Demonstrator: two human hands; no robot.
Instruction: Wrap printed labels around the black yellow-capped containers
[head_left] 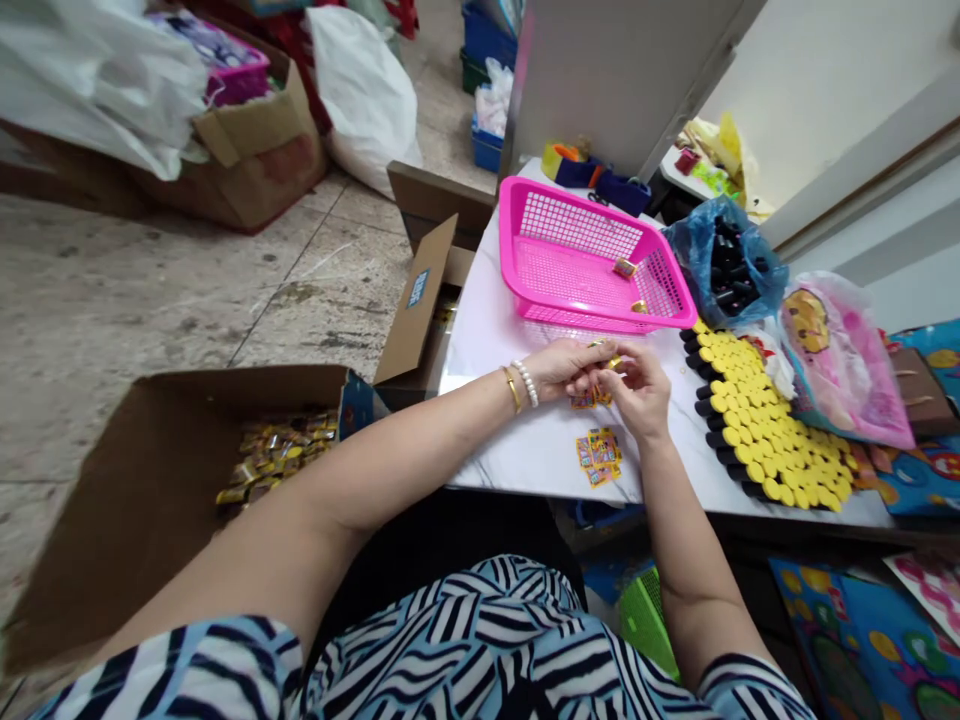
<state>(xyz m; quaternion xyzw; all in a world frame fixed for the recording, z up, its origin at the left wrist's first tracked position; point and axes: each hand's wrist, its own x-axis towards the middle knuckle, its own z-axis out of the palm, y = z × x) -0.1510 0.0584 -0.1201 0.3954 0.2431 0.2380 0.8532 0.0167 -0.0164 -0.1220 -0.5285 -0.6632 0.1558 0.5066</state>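
Observation:
My left hand (564,368), with a pearl bracelet and a gold bangle at the wrist, is closed round a small yellow piece (614,362) above the white table. My right hand (637,388) pinches the same piece from the other side; fingers hide most of it. Under the hands lie colourful printed labels (584,399), partly covered. Closer to the table's front edge is a second loose group of yellow and pink labels (600,456). Right of my right hand, black tubes with yellow caps (772,415) lie packed side by side in rows.
Beyond my hands, a pink basket (598,318) holds two small labelled pieces. A blue bag of black tubes (727,262) and a pink plastic bag (847,360) stand right. On the left, an open carton (112,480) contains many labelled pieces; another carton (420,305) adjoins the table.

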